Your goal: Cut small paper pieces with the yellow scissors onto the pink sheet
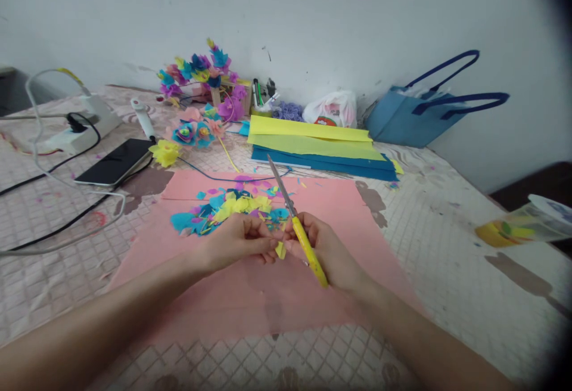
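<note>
Over the pink paper sheet [214, 301], my two hands meet at the fingertips. Between them shows a small yellow paper piece [280, 250], pinched by the fingers of my left hand [243, 239]. My right hand [328, 254] holds yellow-handled scissors [308, 251], their blades pointing up and away from me; its thumb and forefinger also reach the yellow piece, though I cannot tell whether they grip it. Just beyond my left hand lies a heap of cut paper scraps [218, 209] in blue, yellow and purple.
Behind the pink sheet lie folded yellow paper [308, 140] and blue paper [322, 164]. Paper flowers [196, 129] stand at the back left, near a phone [116, 161] and a power strip [84, 129]. A blue bag [402, 117] and a plastic cup [513, 230] are on the right.
</note>
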Available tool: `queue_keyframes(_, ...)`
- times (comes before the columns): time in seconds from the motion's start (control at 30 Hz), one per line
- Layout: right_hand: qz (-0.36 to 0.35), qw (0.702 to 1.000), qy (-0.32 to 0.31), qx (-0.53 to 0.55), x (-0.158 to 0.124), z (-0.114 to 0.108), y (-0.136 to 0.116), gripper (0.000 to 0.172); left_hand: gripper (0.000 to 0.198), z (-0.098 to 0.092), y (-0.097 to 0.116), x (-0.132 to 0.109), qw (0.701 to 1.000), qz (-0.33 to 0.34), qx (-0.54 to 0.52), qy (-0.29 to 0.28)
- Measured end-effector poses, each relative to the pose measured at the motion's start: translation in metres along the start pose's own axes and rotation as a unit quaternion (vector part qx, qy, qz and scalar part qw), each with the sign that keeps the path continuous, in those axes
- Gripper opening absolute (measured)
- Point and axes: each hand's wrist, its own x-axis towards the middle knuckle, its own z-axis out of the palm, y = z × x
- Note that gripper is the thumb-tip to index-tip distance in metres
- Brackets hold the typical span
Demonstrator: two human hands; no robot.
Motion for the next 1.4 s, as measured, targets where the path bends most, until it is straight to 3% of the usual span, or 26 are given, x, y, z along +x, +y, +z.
queue_keyframes(0.37,-0.001,1.0,-0.01,-0.015,0.0,0.001,0.003,0.033,0.02,0.0,-0.002,-0.001,1.0,0.018,0.019,0.001)
queue_keyframes(0.6,-0.011,1.0,-0.012,-0.011,-0.001,0.001,0.002,0.031,0.013,-0.009,-0.003,-0.001,0.998,-0.006,-0.006,-0.067)
queue_keyframes(1.1,-0.008,1.0,-0.009,-0.016,-0.002,0.001,0.0,0.033,0.019,-0.004,0.003,-0.003,0.999,-0.033,-0.017,-0.037)
queue_keyframes(1.4,-0.001,1.0,-0.004,-0.008,-0.003,0.003,0.001,0.033,0.02,-0.001,-0.003,-0.002,0.994,-0.067,-0.005,-0.088)
